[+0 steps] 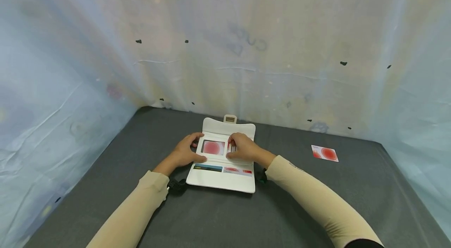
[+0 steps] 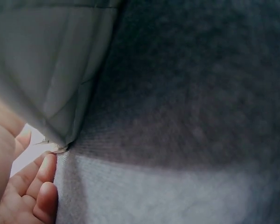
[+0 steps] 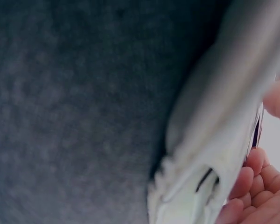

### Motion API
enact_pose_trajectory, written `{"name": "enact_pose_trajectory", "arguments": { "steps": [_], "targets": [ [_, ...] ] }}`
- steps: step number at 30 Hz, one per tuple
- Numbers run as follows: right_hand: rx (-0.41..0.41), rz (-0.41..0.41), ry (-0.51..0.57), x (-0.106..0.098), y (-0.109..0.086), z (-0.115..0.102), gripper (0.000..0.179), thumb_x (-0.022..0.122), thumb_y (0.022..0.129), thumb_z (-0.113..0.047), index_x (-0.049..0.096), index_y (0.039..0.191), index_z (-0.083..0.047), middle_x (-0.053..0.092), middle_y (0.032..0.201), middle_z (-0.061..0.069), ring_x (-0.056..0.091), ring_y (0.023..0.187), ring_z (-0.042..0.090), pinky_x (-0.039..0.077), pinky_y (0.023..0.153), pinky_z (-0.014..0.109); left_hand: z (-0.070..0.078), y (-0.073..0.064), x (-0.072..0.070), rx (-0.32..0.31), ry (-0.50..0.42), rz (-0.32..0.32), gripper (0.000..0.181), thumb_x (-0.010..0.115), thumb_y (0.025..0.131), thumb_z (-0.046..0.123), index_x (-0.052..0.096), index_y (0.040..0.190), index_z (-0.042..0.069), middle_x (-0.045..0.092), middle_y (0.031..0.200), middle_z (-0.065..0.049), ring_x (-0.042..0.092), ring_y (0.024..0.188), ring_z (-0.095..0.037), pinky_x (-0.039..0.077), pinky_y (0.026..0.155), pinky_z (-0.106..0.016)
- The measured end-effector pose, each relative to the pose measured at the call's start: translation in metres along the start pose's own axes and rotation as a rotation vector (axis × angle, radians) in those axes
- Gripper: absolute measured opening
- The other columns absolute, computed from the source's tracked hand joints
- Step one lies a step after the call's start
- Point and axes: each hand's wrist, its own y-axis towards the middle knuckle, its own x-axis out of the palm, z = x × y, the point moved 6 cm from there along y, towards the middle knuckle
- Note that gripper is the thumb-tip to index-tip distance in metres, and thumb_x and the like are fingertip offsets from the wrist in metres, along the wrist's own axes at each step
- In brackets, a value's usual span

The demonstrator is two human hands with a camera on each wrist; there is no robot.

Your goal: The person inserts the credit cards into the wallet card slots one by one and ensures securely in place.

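A white wallet lies unfolded on the dark cloth, its clasp tab pointing away from me. My left hand grips its left edge, thumb on the inner face. Beside that thumb, a pink-and-red card shows through a framed window. With thumb and fingers my right hand pinches a red-and-white card over the wallet's right half; most of it is hidden by the hand. Two more cards, a dark one and a red-and-white one, sit in the lower pockets.
A loose red-and-white card lies to the right on the dark grey tablecloth. Pale patterned curtains hang behind the table and along both sides. Sleeves and cloth fill most of both wrist views.
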Motion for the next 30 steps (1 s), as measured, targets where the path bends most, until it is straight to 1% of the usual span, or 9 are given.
{"name": "enact_pose_trajectory", "arguments": {
  "steps": [3, 5, 9, 13, 17, 20, 24, 27, 30],
  "targets": [
    [-0.003, -0.008, 0.006, -0.001, 0.002, 0.0, 0.039, 0.079, 0.079, -0.021, 0.058, 0.105, -0.002, 0.057, 0.094, 0.006, 0.049, 0.084, 0.014, 0.045, 0.079, 0.028, -0.004, 0.003, 0.0, 0.011, 0.002, -0.022, 0.086, 0.085, 0.072, 0.03, 0.04, 0.145, 0.018, 0.045, 0.137, -0.013, 0.049, 0.115, -0.029, 0.045, 0.091, -0.046],
    [-0.015, -0.006, 0.02, -0.002, 0.004, -0.001, 0.039, 0.079, 0.079, -0.021, 0.057, 0.105, -0.001, 0.057, 0.094, 0.007, 0.049, 0.085, 0.015, 0.045, 0.079, 0.029, -0.006, 0.005, -0.002, 0.031, 0.001, -0.038, 0.086, 0.084, 0.073, 0.031, 0.039, 0.145, 0.017, 0.044, 0.138, -0.013, 0.048, 0.116, -0.029, 0.044, 0.092, -0.047],
    [-0.043, 0.017, 0.016, -0.006, 0.006, -0.001, 0.038, 0.079, 0.079, -0.022, 0.059, 0.106, -0.003, 0.058, 0.093, 0.007, 0.05, 0.085, 0.017, 0.044, 0.079, 0.031, -0.007, 0.009, -0.005, 0.06, -0.014, -0.067, 0.086, 0.082, 0.075, 0.032, 0.037, 0.146, 0.017, 0.041, 0.139, -0.014, 0.047, 0.118, -0.031, 0.042, 0.095, -0.049],
    [-0.054, 0.034, -0.027, -0.006, 0.004, 0.005, 0.038, 0.08, 0.079, -0.027, 0.06, 0.105, -0.007, 0.057, 0.093, 0.005, 0.048, 0.084, 0.015, 0.043, 0.077, 0.029, -0.007, 0.01, -0.005, 0.058, -0.017, -0.092, 0.087, 0.082, 0.075, 0.033, 0.036, 0.147, 0.017, 0.04, 0.141, -0.014, 0.047, 0.119, -0.03, 0.042, 0.096, -0.049],
    [-0.069, 0.043, -0.021, -0.007, -0.002, 0.007, 0.041, 0.08, 0.078, -0.025, 0.061, 0.109, -0.007, 0.057, 0.097, 0.007, 0.05, 0.087, 0.016, 0.044, 0.079, 0.03, -0.007, 0.01, -0.001, 0.065, -0.013, -0.096, 0.086, 0.082, 0.076, 0.033, 0.036, 0.147, 0.016, 0.041, 0.14, -0.015, 0.047, 0.118, -0.029, 0.042, 0.096, -0.048],
    [-0.093, 0.052, 0.026, -0.012, -0.009, 0.005, 0.044, 0.08, 0.078, -0.02, 0.06, 0.114, -0.005, 0.059, 0.102, 0.01, 0.054, 0.091, 0.021, 0.047, 0.084, 0.035, -0.005, 0.009, 0.001, 0.076, -0.016, -0.093, 0.086, 0.081, 0.076, 0.032, 0.036, 0.147, 0.015, 0.041, 0.14, -0.015, 0.047, 0.117, -0.03, 0.042, 0.096, -0.049],
    [-0.113, 0.061, 0.102, -0.02, -0.019, 0.003, 0.048, 0.076, 0.081, -0.019, 0.059, 0.123, -0.005, 0.062, 0.115, 0.013, 0.06, 0.102, 0.026, 0.05, 0.084, 0.038, -0.004, 0.008, 0.0, 0.079, -0.015, -0.088, 0.087, 0.081, 0.076, 0.032, 0.035, 0.148, 0.015, 0.041, 0.14, -0.015, 0.047, 0.118, -0.031, 0.042, 0.097, -0.051],
    [-0.124, 0.067, 0.141, -0.027, -0.025, 0.003, 0.051, 0.073, 0.084, -0.019, 0.056, 0.13, -0.007, 0.06, 0.125, 0.013, 0.059, 0.111, 0.029, 0.052, 0.084, 0.04, -0.004, 0.009, -0.002, 0.076, -0.011, -0.085, 0.087, 0.081, 0.076, 0.034, 0.035, 0.148, 0.016, 0.041, 0.14, -0.014, 0.047, 0.119, -0.031, 0.042, 0.096, -0.051],
    [-0.122, 0.066, 0.164, -0.032, -0.03, 0.004, 0.054, 0.071, 0.085, -0.02, 0.053, 0.134, -0.008, 0.058, 0.131, 0.012, 0.056, 0.117, 0.031, 0.052, 0.088, 0.045, -0.007, 0.011, -0.002, 0.077, -0.005, -0.086, 0.088, 0.081, 0.076, 0.036, 0.035, 0.148, 0.016, 0.041, 0.14, -0.014, 0.047, 0.118, -0.031, 0.042, 0.095, -0.051]
  ]
}}
